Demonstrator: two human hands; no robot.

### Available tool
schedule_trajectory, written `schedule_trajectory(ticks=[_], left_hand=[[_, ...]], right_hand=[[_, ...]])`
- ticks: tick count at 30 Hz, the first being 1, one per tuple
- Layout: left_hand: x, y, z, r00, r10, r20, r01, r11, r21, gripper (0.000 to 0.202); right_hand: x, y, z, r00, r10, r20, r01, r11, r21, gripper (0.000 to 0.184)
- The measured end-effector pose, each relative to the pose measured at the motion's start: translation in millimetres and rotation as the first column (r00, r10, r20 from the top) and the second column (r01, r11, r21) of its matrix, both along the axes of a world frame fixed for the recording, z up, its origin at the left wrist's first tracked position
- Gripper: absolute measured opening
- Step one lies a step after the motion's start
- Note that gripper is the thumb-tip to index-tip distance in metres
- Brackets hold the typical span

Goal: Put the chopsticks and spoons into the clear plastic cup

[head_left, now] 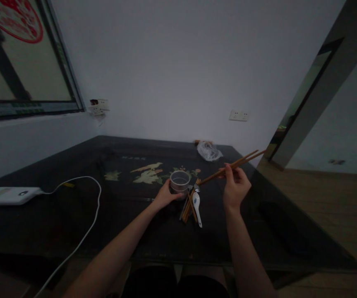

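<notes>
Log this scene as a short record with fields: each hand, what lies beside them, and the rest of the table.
Left hand: grip around the side of a round cup that stands upright on the table
Right hand: raised above the table, grip on a chopstick pair, tips pointing down toward the cup
Between the hands: white spoon and loose chopsticks lying together
Table: dark, with a pale inlaid picture
Left side: white device with a white cable
Far edge: crumpled plastic bag
</notes>
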State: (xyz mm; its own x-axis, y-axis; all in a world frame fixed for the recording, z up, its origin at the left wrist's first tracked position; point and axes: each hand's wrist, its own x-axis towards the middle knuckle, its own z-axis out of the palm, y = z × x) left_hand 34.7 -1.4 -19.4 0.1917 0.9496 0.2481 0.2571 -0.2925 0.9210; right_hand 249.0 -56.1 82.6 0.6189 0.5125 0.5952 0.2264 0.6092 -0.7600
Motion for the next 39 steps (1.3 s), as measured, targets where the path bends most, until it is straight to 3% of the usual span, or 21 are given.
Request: schedule_trajectory(ticks=[6, 11, 14, 19, 24, 39], left_hand=[[0, 6, -10.1, 0.996, -0.045, 0.073, 0.044, 0.999, 0.017, 0.074], [0, 11, -17.0, 0.996, -0.048, 0.081, 0.045, 0.998, 0.038, 0.077], [0, 12, -18.6, 0.996, -0.04, 0.082, 0.037, 0.999, 0.035, 0.078], [1, 9, -14.3, 0.994, -0.057, 0.097, 0.052, 0.997, 0.055, 0.075], [2, 4, -6.7, 0.996, -0.04, 0.078, 0.037, 0.999, 0.04, 0.07], [0, 10, -15.7, 0.997, -0.046, 0.062, 0.044, 0.998, 0.043, 0.074]], right_hand=[[-23, 18, 28.8, 0.983, 0.144, 0.113, -0.145, 0.989, 0.005, 0.034], [-40, 52, 32.1, 0.933, 0.295, 0.203, -0.284, 0.955, -0.082, 0.029], [-46, 71, 24.0, 0.857, 0.445, 0.259, -0.403, 0.893, -0.199, 0.027], [-51, 92, 5.7, 0.693, 0.657, 0.297, -0.531, 0.744, -0.406, 0.027], [-52, 95, -0.6, 0.586, 0.722, 0.369, -0.482, 0.676, -0.557, 0.027], [-56, 90, 2.3, 0.555, 0.708, 0.438, -0.404, 0.689, -0.602, 0.026]])
